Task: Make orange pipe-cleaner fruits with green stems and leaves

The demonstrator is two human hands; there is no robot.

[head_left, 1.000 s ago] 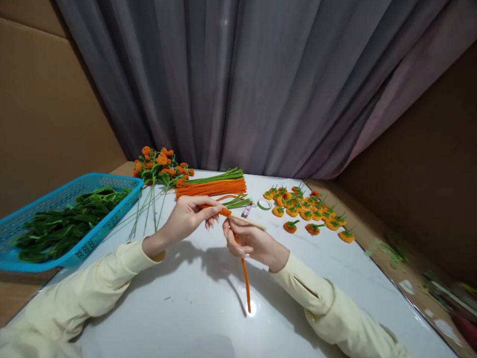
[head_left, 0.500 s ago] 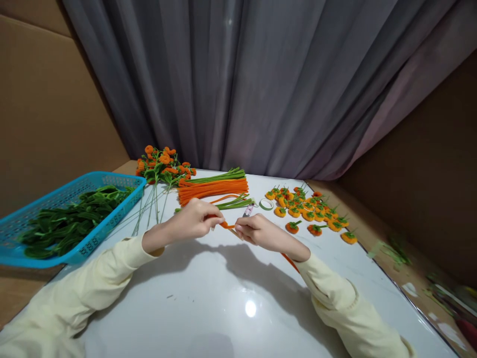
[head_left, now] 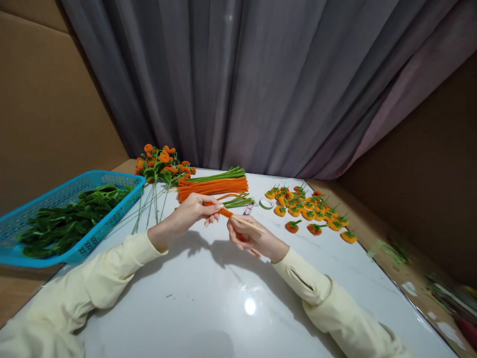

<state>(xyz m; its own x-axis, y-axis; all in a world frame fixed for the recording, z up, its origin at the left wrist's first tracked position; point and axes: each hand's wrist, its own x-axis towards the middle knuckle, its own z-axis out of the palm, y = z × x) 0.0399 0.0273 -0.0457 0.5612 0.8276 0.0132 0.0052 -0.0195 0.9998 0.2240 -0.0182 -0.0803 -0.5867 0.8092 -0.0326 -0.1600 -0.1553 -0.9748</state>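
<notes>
My left hand point(head_left: 190, 214) pinches a thin wooden stick point(head_left: 250, 225) whose far end is wrapped in an orange pipe cleaner point(head_left: 225, 213). The bare end of the stick points right, passing over my right hand point(head_left: 263, 242). Closed fingers of my right hand grip the loose length of that pipe cleaner, and its tail shows below the hand. Just behind my hands lie a bundle of orange pipe cleaners point(head_left: 214, 186), some green ones point(head_left: 238, 202) and a small pinkish tool point(head_left: 248, 209), possibly a cutter.
A blue basket point(head_left: 108, 226) of green fuzzy leaves stands left. Orange flowers on stems point(head_left: 164, 161) lie behind it. Right of a tape roll point(head_left: 266, 203) are several small orange flower heads point(head_left: 308, 215). Cardboard walls and a grey curtain point(head_left: 223, 89) enclose the white table point(head_left: 208, 303).
The stick has swung so its bare end points right over my right hand, and the orange wrap now shows plainly. My right hand has shifted left and slightly down; my left wrist has turned.
</notes>
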